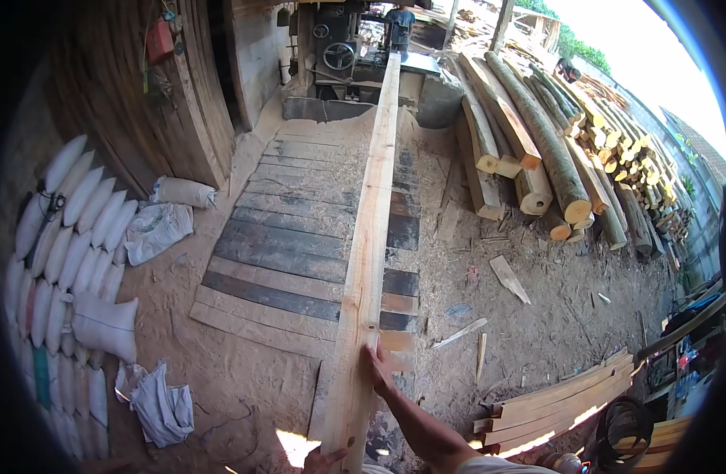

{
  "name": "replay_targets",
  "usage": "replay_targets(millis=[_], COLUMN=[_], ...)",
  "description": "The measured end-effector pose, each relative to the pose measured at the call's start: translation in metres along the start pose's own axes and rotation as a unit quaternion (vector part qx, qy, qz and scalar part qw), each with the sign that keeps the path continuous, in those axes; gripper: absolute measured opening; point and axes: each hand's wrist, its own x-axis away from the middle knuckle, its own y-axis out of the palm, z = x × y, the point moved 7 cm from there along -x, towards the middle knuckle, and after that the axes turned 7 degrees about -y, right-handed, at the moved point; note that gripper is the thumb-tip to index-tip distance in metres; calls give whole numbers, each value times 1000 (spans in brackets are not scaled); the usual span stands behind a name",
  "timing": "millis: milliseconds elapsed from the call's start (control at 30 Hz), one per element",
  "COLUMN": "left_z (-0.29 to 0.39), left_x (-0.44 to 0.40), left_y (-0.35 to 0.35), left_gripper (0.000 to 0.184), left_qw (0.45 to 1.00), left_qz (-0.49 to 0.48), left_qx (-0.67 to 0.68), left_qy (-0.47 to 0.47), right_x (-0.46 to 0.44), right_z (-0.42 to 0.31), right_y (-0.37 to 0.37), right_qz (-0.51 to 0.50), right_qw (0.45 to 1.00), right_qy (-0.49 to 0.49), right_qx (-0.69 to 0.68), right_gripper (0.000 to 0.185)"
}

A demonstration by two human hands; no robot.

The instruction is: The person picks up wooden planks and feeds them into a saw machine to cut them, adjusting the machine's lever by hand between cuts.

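A long, pale wooden plank (365, 237) runs away from me to a bandsaw-like machine (335, 51) with handwheels. My right hand (379, 370) is against the plank's right edge, its fingers at the upper face and the rest hidden by the wood. Close to the near end, my left hand (323, 458) grips the left edge, with a finger laid across the top. The lower part of that hand is cut off by the frame. At the machine, the plank's far end lies beside a standing person (400, 28).
Dark floor boards (280, 245) dusted with sawdust lie under the plank. Logs and beams (537, 150) are piled at right, with stacked boards (560, 407) nearer. White sacks (71, 261) line the left wall. Offcuts (509, 279) litter the ground.
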Motion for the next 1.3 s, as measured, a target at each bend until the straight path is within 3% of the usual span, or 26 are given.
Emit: replay_targets(millis=[33,133,233,333,367,467,600,867,967,1100,1167,1233,1300], left_z=[4,54,89,118,183,247,309,469,551,618,658,742,780], left_x=[-17,-46,-115,-175,-149,-179,-248,-419,-466,-551,-588,-601,-644], left_y=[-4,8,6,9,54,85,102,162,212,226,242,290,304], left_gripper=[50,61,72,97,77,76,71,72,59,75,78,79,76], left_qw=[991,965,922,952,946,941,944,962,981,978,977,977,980], left_qz=[-28,195,160,89,166,176,180,168,132,131,130,125,123], left_qx=[132,-166,-352,-286,-278,-281,-270,-201,-137,-164,-168,-163,-155], left_qy=[5,-48,-27,-62,-29,-72,-61,-73,-50,-17,20,55,35], right_x=[-22,-79,-147,-211,-232,-296,-385,-636,-715,-821,-875,-933,-988], right_z=[10,2,-22,-47,-52,-64,-84,-136,-159,-210,-232,-252,-260], right_y=[-1,-1,1,0,-2,-7,-13,-20,-30,-29,-30,-31,-35], right_qz=[-10,2,-19,-38,-35,-27,-13,-25,-10,3,-5,-7,-8], right_qw=[1000,999,999,998,999,999,999,999,1000,1000,999,999,999], right_qy=[24,35,19,0,3,13,36,10,14,21,22,19,14], right_qx=[-8,-37,-41,-42,-40,-35,-3,-27,-16,-22,-34,-37,-33], right_gripper=[79,77,73,70,69,67,66,62,63,65,65,65,64])
